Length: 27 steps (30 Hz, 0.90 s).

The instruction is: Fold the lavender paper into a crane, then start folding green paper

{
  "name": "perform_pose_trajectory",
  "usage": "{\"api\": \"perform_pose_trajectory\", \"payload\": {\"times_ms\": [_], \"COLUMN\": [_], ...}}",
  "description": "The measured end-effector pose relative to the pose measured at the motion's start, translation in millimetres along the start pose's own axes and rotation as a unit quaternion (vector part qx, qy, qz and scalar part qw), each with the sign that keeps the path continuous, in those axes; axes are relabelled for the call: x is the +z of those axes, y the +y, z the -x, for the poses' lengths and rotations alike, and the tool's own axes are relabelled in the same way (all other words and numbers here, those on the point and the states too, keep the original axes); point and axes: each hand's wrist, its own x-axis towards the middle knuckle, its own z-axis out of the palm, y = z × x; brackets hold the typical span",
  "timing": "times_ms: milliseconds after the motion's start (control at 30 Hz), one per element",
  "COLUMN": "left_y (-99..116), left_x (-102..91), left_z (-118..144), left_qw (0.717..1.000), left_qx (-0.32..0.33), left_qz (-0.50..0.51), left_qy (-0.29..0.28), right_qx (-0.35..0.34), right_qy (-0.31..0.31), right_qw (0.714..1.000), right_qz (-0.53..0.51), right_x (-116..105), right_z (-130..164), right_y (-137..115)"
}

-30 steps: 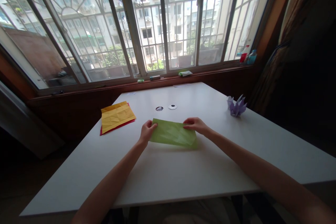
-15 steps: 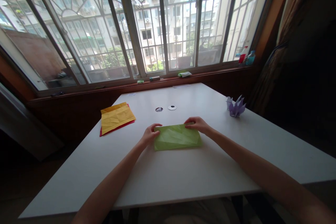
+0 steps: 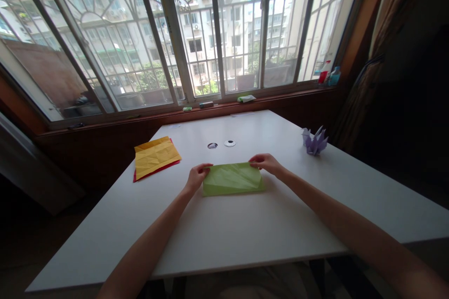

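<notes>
A green sheet of paper (image 3: 233, 180), folded into a rectangle and creased, is in front of me over the white table (image 3: 224, 229). My left hand (image 3: 197, 177) pinches its upper left corner between thumb and fingers. At the upper right corner, my right hand (image 3: 265, 163) pinches the paper in the same way. The lower edge hangs toward me; whether it touches the tabletop I cannot tell.
Yellow paper (image 3: 157, 155) lies over red paper (image 3: 173, 164) on the table's left. A purple folded-paper piece (image 3: 316, 142) stands on the right. Beyond the green paper are two round holes, one with a white ring (image 3: 229, 143). Bottles (image 3: 334, 76) stand on the windowsill.
The green paper has shifted slightly left and away from me, and its lower edge is more level. Both hands moved with it, closer to its upper corners.
</notes>
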Motion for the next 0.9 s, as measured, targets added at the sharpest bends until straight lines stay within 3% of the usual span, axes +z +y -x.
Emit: {"api": "perform_pose_trajectory", "payload": {"times_ms": [900], "left_y": [-2.8], "left_x": [0.6], "left_z": [1.4], "left_qw": [1.0], "left_qx": [-0.013], "left_qz": [0.021], "left_qy": [0.009], "right_qx": [-0.003], "right_qy": [0.035], "right_qw": [0.999], "right_qz": [-0.017], "right_x": [-2.1], "right_z": [0.8], "right_y": [-3.7]}}
